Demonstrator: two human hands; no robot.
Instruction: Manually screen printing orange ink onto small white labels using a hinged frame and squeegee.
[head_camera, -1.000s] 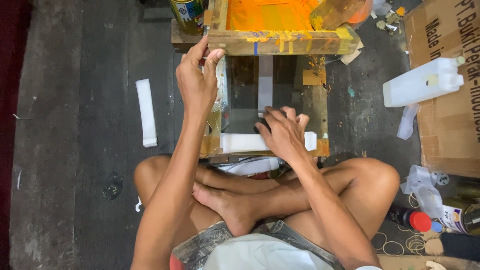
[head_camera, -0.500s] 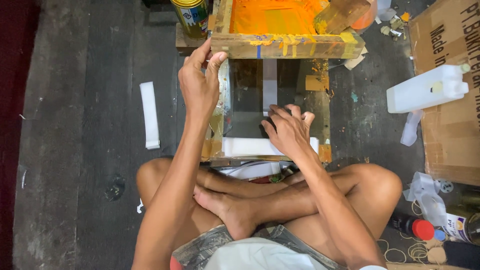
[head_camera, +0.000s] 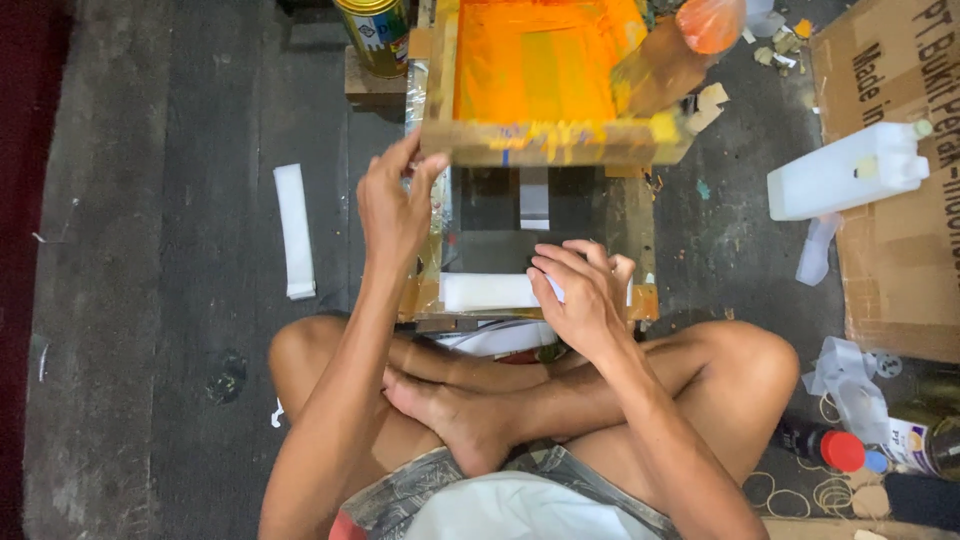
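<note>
Looking down from the head camera, the person sits cross-legged on the floor, and the left hand (head_camera: 393, 205) grips the lower left corner of the raised wooden screen frame (head_camera: 545, 143), fingers closed on its edge with the orange-inked mesh just beyond the fingertips. The right hand (head_camera: 583, 295) lies flat, fingers together and slightly bent, pressing a white strip (head_camera: 487, 291) onto the dark printing base (head_camera: 490, 250) directly beneath the frame. Well left of the left fingers lies another white strip (head_camera: 294, 230); far right of the right fingers sits a white plastic jug (head_camera: 845, 172).
</note>
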